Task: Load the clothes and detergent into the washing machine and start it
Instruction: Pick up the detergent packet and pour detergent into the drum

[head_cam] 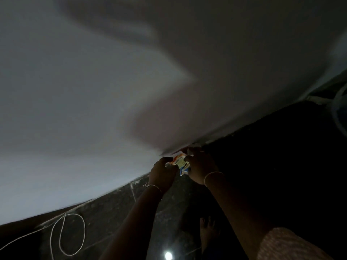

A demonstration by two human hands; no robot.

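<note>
Detergent sachet: small, orange, white and blue, crumpled; held up between both hands, close to where the pale wall meets the dark floor. Left hand: grip closed on the sachet's left end, fingers curled round it. Right hand: grip closed on the sachet's right side. White cord: looped on the floor, lower left. Bare foot: on the floor below the hands. Scene dim.
</note>
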